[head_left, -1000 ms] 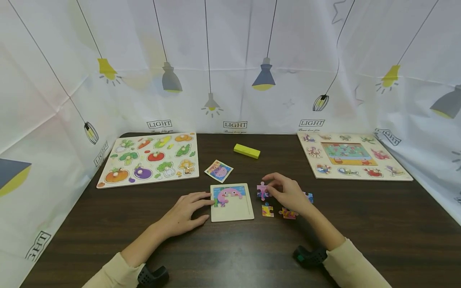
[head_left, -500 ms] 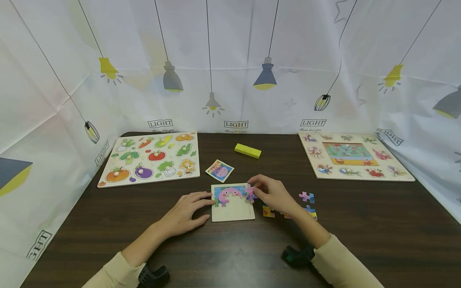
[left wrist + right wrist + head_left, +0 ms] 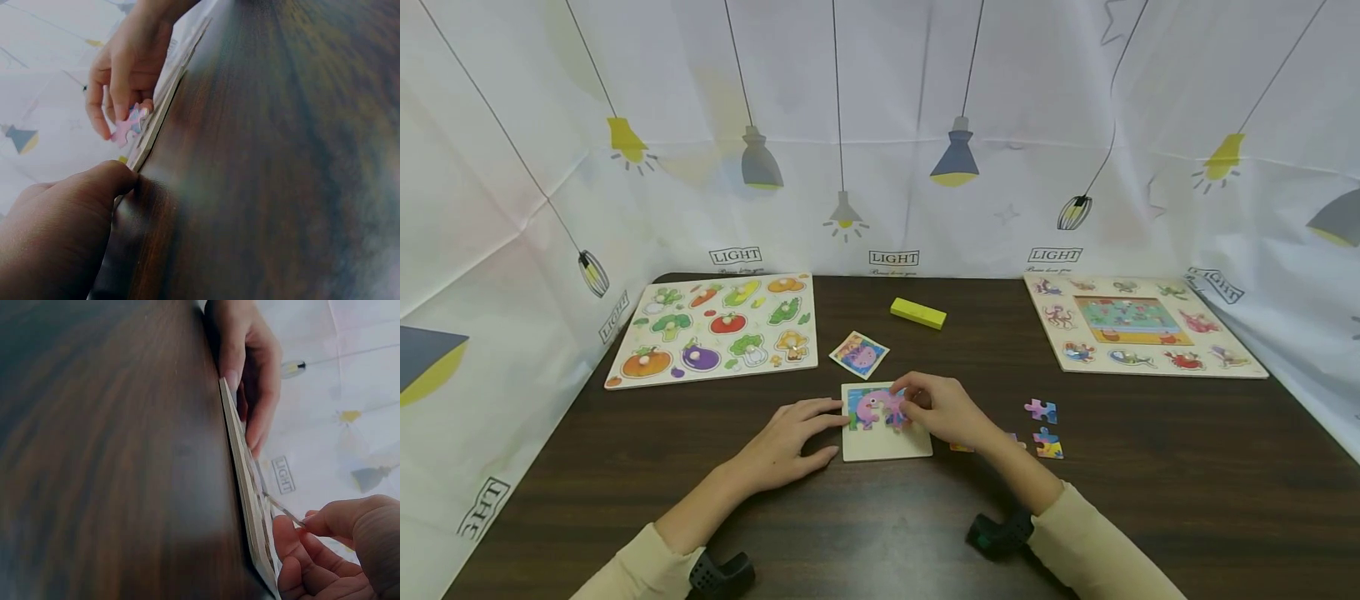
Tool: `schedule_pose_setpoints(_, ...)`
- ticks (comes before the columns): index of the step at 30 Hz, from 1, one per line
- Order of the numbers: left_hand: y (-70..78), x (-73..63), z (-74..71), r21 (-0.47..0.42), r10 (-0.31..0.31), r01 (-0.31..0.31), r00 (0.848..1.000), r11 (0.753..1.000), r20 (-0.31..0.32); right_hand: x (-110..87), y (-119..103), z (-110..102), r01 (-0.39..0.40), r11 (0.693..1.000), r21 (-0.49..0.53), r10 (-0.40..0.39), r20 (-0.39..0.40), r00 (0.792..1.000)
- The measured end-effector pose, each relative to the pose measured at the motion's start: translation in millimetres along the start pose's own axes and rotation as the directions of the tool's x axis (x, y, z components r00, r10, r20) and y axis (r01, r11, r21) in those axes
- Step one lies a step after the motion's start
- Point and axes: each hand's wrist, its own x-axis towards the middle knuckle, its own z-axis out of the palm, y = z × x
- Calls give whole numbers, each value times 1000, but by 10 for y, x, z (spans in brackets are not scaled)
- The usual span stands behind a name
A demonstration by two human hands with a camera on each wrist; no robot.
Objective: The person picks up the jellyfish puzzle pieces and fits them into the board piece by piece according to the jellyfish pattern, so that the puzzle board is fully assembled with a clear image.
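The small square wooden puzzle board (image 3: 887,447) lies on the dark table, with pink and blue pieces in its upper part. Held between the thumb and fingers of my right hand (image 3: 946,410) is a pink jigsaw piece (image 3: 127,130). That piece is tilted over the board's upper right area in the right wrist view, one edge low against it. My left hand (image 3: 786,444) rests at the board's left edge, fingers extended and touching it. Right of the board lie loose jigsaw pieces (image 3: 1048,443), some partly hidden by the right forearm.
Behind the board are a small picture card (image 3: 860,356) and a yellow block (image 3: 918,313). A vegetable peg puzzle (image 3: 760,333) stands back left, a sea-animal puzzle (image 3: 1138,360) back right. A printed white curtain (image 3: 880,125) encloses the table's back and sides.
My right hand has moved left from the loose pieces to above the board, carrying the pink jigsaw piece. The left hand has stayed at the board's left edge.
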Motion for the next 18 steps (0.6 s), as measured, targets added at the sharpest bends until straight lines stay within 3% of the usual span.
schedule_pose_setpoints(8,7,3,-6,-6,0,0,1000,1000,-4,54,-47,74,17,1000,-16,-17,4,1000)
schedule_pose_setpoints(18,12,4,-8,-8,-1,1,1000,1000,-1,73,-76,117,-21,998,-63,19,-29,999)
